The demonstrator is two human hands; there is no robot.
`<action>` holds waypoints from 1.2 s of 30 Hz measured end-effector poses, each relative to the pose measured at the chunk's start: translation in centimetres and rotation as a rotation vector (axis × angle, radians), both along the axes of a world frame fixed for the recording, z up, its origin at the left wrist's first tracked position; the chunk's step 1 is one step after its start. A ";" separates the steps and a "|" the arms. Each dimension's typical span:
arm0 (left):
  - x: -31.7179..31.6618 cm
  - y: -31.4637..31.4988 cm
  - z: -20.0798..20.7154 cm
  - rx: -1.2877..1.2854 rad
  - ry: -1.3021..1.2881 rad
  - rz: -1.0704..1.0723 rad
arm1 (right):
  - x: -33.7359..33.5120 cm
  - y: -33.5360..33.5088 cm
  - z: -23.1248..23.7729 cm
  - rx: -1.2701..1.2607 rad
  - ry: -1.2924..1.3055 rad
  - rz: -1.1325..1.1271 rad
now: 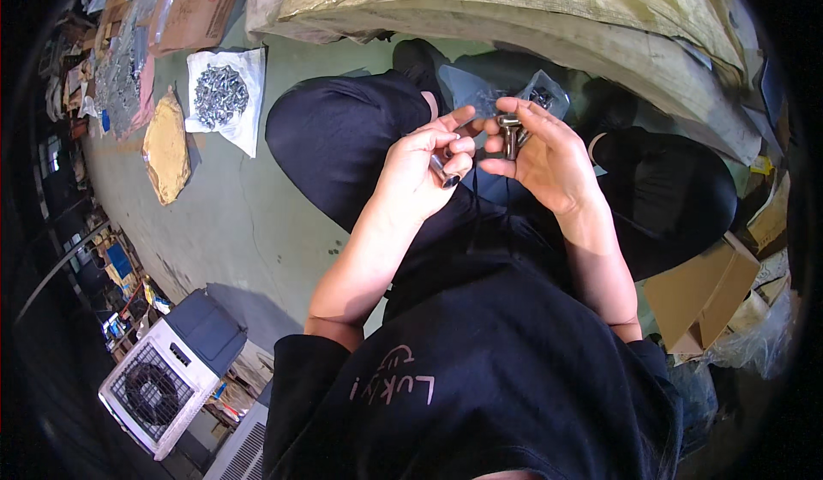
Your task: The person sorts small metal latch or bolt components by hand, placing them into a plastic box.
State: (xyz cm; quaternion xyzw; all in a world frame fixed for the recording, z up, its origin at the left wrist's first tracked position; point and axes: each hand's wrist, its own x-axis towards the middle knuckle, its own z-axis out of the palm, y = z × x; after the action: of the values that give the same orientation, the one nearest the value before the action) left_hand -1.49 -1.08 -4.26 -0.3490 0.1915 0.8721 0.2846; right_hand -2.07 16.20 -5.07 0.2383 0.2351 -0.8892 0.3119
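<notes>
My left hand (417, 171) has its fingers curled round a short, shiny metal cylinder (445, 173) with a dark end. Its thumb and forefinger come close together near the fingertips of the other hand. My right hand (551, 156) is half cupped, palm toward the left hand, and holds a T-shaped shiny metal bolt (511, 141) at the fingers. Beside that bolt, partly hidden by the fingers, another metal piece shows. Just beyond the hands, a clear plastic bag (549, 94) with small dark metal parts lies between my legs.
On the left floor, a white sheet (254, 129) carries a heap of small metal parts (220, 96). Near it lies a yellowish wrapped package (165, 147). A wrapped pale bulk (514, 4) stands ahead. A fan cooler (163, 377) is lower left, an open cardboard box (699, 291) at right.
</notes>
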 end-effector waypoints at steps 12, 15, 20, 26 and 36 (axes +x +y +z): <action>0.5 -0.7 -1.2 0.093 0.065 0.041 | 1.1 -0.1 -2.2 -0.550 -0.420 -0.138; 0.3 -0.3 -0.3 0.096 0.071 0.017 | 1.2 -0.2 -2.5 -0.597 -0.468 -0.179; 0.7 0.1 0.0 -0.035 0.181 -0.084 | 1.6 0.4 -1.9 -0.415 -0.425 -0.132; 1.0 0.8 1.1 -0.201 0.405 -0.163 | 1.9 0.3 -0.9 -0.363 -0.292 0.113; 1.8 2.2 2.2 -0.765 0.694 -0.255 | 2.5 -0.2 -1.4 -0.638 -0.326 0.160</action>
State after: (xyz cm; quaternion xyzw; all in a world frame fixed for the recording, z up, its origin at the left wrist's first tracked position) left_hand 0.35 1.09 -2.08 -0.0928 0.6196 0.7626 0.1607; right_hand 0.43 16.01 -6.46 0.2486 -0.0888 -0.8408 0.4725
